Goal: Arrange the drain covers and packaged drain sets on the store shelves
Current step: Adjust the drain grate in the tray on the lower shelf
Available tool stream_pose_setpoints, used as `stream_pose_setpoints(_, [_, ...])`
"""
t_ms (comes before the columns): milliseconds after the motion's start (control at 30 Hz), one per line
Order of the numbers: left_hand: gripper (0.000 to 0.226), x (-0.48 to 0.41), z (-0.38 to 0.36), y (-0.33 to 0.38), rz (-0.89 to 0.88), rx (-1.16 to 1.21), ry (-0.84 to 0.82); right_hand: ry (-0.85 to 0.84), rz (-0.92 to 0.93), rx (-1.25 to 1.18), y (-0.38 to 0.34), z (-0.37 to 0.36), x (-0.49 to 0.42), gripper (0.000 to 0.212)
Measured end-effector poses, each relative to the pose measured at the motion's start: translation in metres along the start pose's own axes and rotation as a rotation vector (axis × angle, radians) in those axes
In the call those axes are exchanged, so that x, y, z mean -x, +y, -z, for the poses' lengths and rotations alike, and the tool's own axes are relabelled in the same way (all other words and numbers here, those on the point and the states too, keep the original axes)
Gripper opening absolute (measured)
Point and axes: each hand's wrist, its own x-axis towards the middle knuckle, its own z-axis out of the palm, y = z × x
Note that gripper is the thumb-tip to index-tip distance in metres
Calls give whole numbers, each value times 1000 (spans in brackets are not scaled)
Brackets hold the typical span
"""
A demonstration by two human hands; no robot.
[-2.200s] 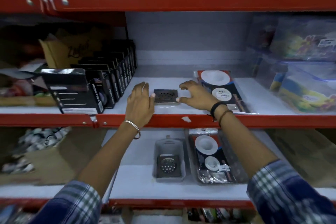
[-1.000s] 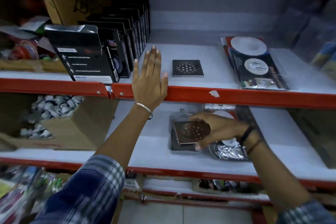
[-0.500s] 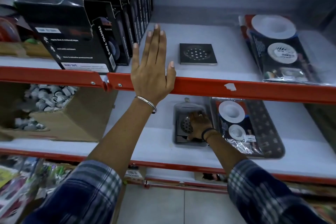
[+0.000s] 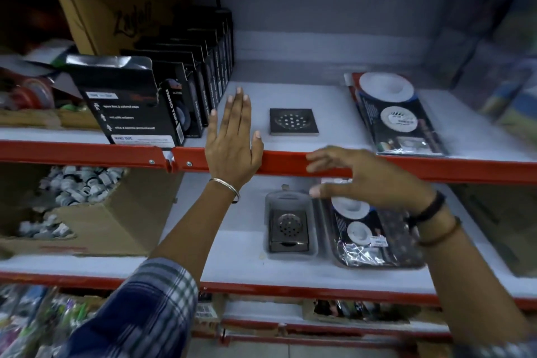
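A dark square drain cover (image 4: 293, 121) lies flat on the upper shelf (image 4: 290, 93). My left hand (image 4: 234, 139) rests flat and open on that shelf's red front edge, just left of the cover. A packaged drain set (image 4: 396, 115) lies to the cover's right. On the lower shelf (image 4: 232, 256) a second drain cover (image 4: 288, 228) sits in a clear plastic tray (image 4: 290, 251), beside another packaged drain set (image 4: 374, 237). My right hand (image 4: 372, 177) hovers open and empty above the lower shelf, in front of the red rail, blurred.
Black boxed tape packs (image 4: 136, 104) stand in a row at the upper left. A cardboard box (image 4: 96, 221) of small white fittings sits on the lower left. Blurred packaged goods (image 4: 511, 90) crowd the upper right. More goods lie under the bottom rail.
My right hand set the second drain cover into the clear tray on the lower shelf, let go and lifted up empty. My left hand stayed on the upper rail.
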Motion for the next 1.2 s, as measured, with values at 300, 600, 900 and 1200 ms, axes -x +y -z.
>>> stream_pose_setpoints(300, [65, -1, 0, -2, -20, 16, 8, -111, -181, 242, 29, 47, -141, 96])
stream_pose_setpoints(600, [65, -3, -5, -4, -35, 13, 57, -90, -127, 298, 37, 47, -166, 75])
stream_pose_setpoints(900, [62, 1, -2, -2, -38, 46, 62, -136, 194, -186, 12, 33, -24, 83])
stream_pose_setpoints(1200, [62, 2, -10, -3, -41, 53, 123, -316, -100, 91, 99, -85, -58, 94])
